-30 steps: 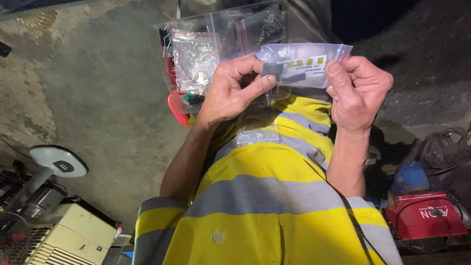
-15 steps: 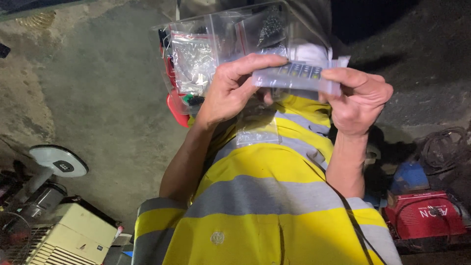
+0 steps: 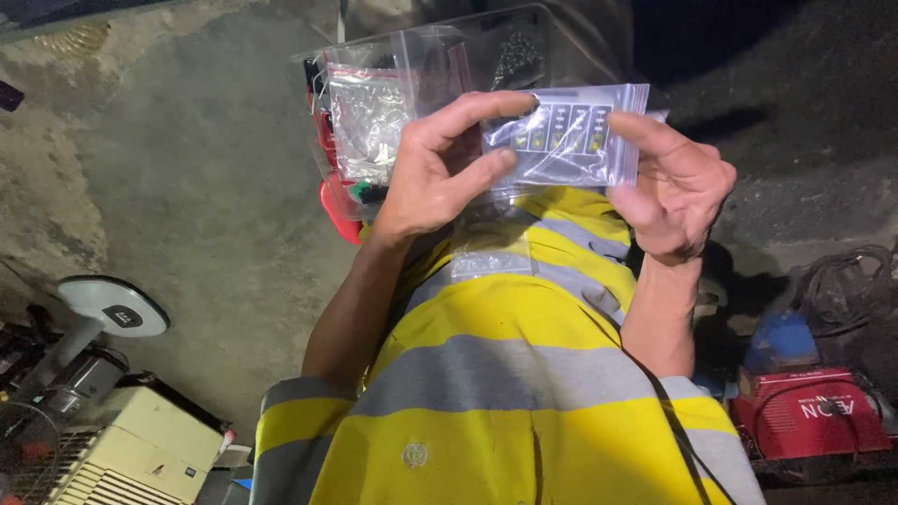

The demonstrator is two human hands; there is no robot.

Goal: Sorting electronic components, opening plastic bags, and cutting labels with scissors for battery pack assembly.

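concrete floor [image 3: 187,187]; clear bag [image 3: 571,136] lengthwise left-right

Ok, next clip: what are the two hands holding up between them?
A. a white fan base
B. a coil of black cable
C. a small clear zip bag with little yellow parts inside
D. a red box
C: the left hand and right hand pinch a small clear zip bag by its two sides, and rows of little yellow parts show through the plastic.
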